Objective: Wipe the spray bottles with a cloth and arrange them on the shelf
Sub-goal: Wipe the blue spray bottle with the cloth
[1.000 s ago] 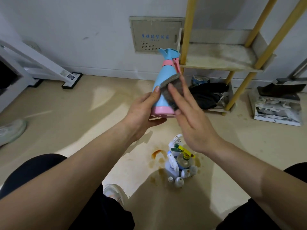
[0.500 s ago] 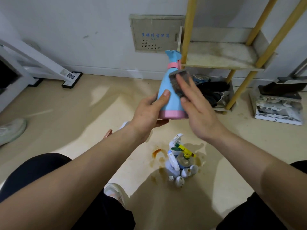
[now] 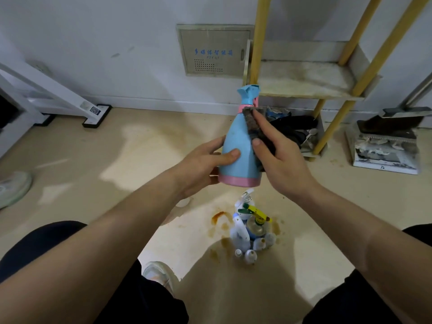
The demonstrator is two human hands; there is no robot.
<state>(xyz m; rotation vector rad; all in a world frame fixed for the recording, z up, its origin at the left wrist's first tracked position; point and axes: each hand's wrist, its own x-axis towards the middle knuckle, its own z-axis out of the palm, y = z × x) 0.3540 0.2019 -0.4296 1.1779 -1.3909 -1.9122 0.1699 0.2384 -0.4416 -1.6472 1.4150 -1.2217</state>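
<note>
In the head view, the blue bottle [image 3: 235, 146] is held upright in the air, in front of the shelf [image 3: 304, 83] and slightly to its left, with its nozzle about level with the edge of the shelf's middle board. The left hand [image 3: 201, 167] is wrapped round the bottle's lower body, thumb across the front and fingers behind. The right hand [image 3: 280, 160] pinches a grey cloth [image 3: 251, 123] and presses it against the bottle's right flank, from the pink collar down towards the pink base. To wipe well, I judge the left hand should turn the bottle while the cloth runs its full length, so the back face and the patch under the left thumb get cleaned too. The nozzle sits above the cloth and probably needs its own pass. A firm hold without squeezing seems wise, since a plastic body may flex. A huddle of other bottles [image 3: 251, 230] stands on the floor, below and in front of the shelf, beside brown stains [image 3: 218, 216]. The shelf's middle board looks stained and grimy. Its lower level holds dark bundled things [image 3: 294, 126], which would crowd any bottle put there.
</note>
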